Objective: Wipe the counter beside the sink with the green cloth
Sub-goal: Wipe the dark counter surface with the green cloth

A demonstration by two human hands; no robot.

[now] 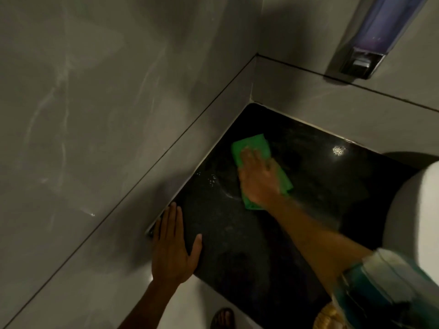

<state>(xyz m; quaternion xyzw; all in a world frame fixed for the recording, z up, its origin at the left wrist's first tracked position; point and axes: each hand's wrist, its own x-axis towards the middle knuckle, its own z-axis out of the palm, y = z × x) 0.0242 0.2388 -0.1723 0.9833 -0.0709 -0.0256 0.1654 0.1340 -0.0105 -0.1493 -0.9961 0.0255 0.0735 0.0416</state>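
Clearly, the folded bright green cloth [260, 169] lies flat on the dark, speckled, polished stone counter [237, 233], in the far half of it, near the corner where the two grey tiled walls [95, 115] meet. Its long axis runs obliquely, from the far left near the corner to the near right, almost in line with the forearm that reaches to it.

The right hand [257, 179] presses on the cloth from above with the palm down and the fingers spread flat; it does not clamp the cloth, it only pins it against the stone. The left hand [172, 245] is well apart from it, also flat and open, holding nothing, and rests on the near left edge of the counter beside the wall, probably as a support for the body.

So the cloth is under the right hand, and the left hand is far from it. Some small water drops [211, 180] shine just left of the cloth, between it and the wall, and a faint wet streak seems to curve near them, though the light is poor and this is not sure. The rounded white ceramic basin [418, 210] stands at the right edge. The next stroke probably should go to the left, across the drops, with the pressure kept even.
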